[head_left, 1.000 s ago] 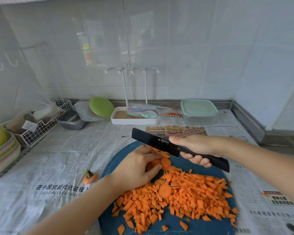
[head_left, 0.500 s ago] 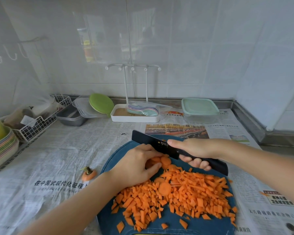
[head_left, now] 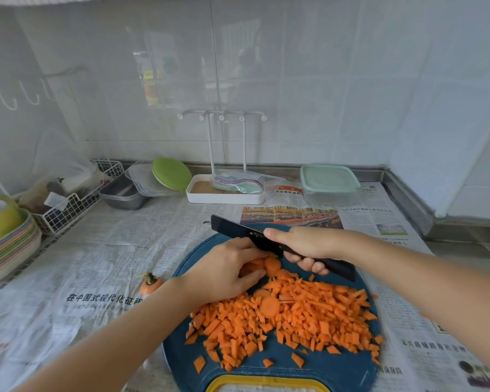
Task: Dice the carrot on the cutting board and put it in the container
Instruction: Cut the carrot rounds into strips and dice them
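A round blue cutting board (head_left: 331,372) lies in front of me, covered by a wide pile of diced carrot (head_left: 289,321). At the pile's far edge my left hand (head_left: 224,273) holds a few round carrot slices (head_left: 270,265) with curled fingers. My right hand (head_left: 303,244) grips the black knife (head_left: 238,229), forefinger along the blade, which hovers just above those slices. The clear container (head_left: 330,185) with a mint-green lid stands closed at the back right.
A cut carrot top (head_left: 150,282) lies on the newspaper left of the board. Along the back stand a white rack tray (head_left: 224,195), a green plate (head_left: 170,174), a metal tin (head_left: 122,193) and a wire basket (head_left: 68,207). Stacked bowls (head_left: 6,244) sit far left.
The knife has come slightly lower and nearer to the slices under my left hand. My left hand stays on the slices.
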{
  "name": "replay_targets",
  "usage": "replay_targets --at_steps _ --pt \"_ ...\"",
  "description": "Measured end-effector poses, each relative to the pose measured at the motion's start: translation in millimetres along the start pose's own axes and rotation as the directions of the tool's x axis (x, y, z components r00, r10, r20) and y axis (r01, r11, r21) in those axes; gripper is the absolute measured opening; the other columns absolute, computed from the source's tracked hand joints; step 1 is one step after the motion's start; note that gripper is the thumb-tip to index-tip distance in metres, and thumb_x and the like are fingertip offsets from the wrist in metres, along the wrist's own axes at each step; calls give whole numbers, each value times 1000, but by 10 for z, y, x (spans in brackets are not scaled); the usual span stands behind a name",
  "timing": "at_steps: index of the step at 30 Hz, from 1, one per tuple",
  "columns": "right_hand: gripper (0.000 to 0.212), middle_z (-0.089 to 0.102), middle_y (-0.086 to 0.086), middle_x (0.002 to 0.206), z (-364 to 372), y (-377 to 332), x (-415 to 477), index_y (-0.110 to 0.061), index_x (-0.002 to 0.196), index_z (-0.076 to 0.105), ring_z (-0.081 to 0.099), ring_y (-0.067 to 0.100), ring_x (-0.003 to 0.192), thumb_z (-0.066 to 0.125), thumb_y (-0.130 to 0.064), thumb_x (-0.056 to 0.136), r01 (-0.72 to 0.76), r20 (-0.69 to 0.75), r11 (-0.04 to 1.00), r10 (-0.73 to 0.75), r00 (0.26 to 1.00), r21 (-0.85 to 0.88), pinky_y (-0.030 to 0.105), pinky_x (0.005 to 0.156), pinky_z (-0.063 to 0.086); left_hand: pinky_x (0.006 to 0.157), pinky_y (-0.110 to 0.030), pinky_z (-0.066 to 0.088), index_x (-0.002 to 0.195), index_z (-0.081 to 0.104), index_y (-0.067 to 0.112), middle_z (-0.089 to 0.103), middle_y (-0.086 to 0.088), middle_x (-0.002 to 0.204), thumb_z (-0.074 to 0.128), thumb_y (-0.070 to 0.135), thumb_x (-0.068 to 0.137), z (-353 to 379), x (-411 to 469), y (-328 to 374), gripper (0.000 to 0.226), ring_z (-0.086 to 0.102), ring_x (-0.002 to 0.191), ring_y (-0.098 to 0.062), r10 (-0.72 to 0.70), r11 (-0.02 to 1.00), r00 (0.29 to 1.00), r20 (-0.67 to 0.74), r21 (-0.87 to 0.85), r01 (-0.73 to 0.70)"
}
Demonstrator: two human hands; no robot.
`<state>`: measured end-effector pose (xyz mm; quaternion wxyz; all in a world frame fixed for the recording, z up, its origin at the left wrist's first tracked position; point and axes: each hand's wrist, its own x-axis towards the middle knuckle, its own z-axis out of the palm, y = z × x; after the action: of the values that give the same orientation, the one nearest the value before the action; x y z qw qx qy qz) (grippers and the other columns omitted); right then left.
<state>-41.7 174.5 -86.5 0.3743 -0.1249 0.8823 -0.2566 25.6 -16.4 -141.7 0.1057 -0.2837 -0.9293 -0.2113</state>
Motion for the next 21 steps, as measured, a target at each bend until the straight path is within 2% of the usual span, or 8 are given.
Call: replay_targets --at_steps 5,8,10,14,17,21 --pt "68 31 0 48 -125 127 -130 -18 61 37 27 13 37 25 -78 89 66 46 980 -75 996 190 20 39 29 92 -22 47 122 63 19 59 2 116 47 44 89 -73 -53 30 44 55 106 -9 -27 999 999 28 37 26" --pt "68 31 0 49 -186 172 -193 -18 61 38 28 13 37 27 -79 88 75 33 979 -83 996 190 20 38 30 93 -10 40 121 64 21 57 5 116 49 46 87 -99 -98 23 45 53 107 -5 -46 999 999 17 17 45" --pt "68 32 0 49 -227 211 -219 -18 61 39 29 13 37 28 -80 86 81 24 979 -88 996 189 20 38 31 92 -8 39 119 65 23 56 6 115 51 48 85 -110 -121 13 45 53 105 -3 -73 997 997 -4 -9 73" --pt "68 32 0 48 -286 288 -260 -18 59 39 29 13 37 29 -80 86 89 1 979 -91 996 183 21 39 31 86 -21 49 118 65 21 56 5 111 57 48 85 -105 -163 -4 43 56 97 -6 -161 987 987 -14 2 161" --pt "68 32 0 48 -303 319 -282 -18 60 38 29 13 37 29 -80 85 96 -2 977 -97 995 193 21 38 30 86 -20 47 118 62 24 55 8 111 65 41 86 -137 -168 12 36 54 97 -4 -217 975 976 -23 34 218" --pt "68 32 0 48 -304 281 -305 -18 60 38 28 13 38 29 -80 84 116 -10 975 -117 993 189 20 38 31 87 -21 46 127 57 26 55 9 116 67 46 83 -242 -110 4 49 53 98 -5 -323 944 943 87 107 313"
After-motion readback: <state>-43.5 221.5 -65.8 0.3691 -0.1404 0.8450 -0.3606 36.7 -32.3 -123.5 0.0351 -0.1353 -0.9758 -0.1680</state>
